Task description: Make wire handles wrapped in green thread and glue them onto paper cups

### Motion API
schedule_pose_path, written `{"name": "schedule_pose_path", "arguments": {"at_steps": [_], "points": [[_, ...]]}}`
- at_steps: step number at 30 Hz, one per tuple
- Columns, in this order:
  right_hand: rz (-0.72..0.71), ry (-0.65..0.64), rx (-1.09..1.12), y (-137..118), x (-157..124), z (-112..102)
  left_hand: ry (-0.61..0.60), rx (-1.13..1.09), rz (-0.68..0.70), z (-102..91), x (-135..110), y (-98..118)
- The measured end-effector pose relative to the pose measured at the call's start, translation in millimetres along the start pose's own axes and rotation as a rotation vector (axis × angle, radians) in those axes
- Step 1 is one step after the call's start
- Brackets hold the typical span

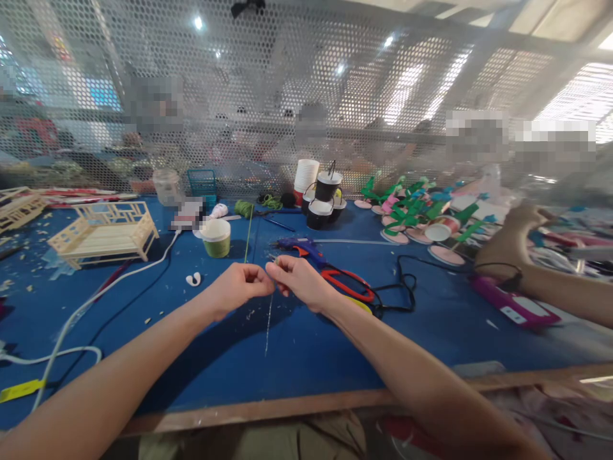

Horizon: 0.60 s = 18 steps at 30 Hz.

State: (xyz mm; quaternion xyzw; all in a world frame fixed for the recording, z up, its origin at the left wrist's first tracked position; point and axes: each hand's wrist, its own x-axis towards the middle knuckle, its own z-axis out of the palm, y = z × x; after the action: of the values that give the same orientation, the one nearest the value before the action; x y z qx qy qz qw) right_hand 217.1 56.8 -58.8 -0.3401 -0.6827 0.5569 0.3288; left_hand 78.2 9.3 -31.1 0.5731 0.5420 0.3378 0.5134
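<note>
My left hand point(248, 285) is closed in a pinch above the middle of the table. A taut length of green yarn point(248, 235) runs from this hand back toward a green yarn ball point(244, 209). Fingertip to fingertip with it, my right hand point(299, 281) is also closed; what it pinches is too small to make out. Below the hands a thin pale strand point(268, 326) shows; I cannot tell whether it hangs or lies. A green-wrapped paper cup point(216, 239) with a white rim stands behind my left hand. Beyond my right hand lies a blue glue gun point(306, 249).
Red-handled scissors point(349, 284) lie beside my right forearm. A small wooden bed frame point(105, 233) stands left, near a white cable point(119, 278). Black cups point(320, 214) and green craft plants point(407, 211) stand behind. Another person's arm point(541, 281) reaches in by a purple power strip point(512, 303).
</note>
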Motion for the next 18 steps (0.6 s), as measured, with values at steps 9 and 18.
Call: {"name": "schedule_pose_path", "arguments": {"at_steps": [9, 18], "points": [[0.019, -0.057, 0.222, -0.9, 1.4, -4.5, 0.003, -0.041, -0.020, -1.7, 2.6, -4.0], [-0.023, 0.079, -0.040, -9.3, -1.7, -5.1, 0.021, -0.025, -0.023, -1.8, 0.7, -2.5]]}}
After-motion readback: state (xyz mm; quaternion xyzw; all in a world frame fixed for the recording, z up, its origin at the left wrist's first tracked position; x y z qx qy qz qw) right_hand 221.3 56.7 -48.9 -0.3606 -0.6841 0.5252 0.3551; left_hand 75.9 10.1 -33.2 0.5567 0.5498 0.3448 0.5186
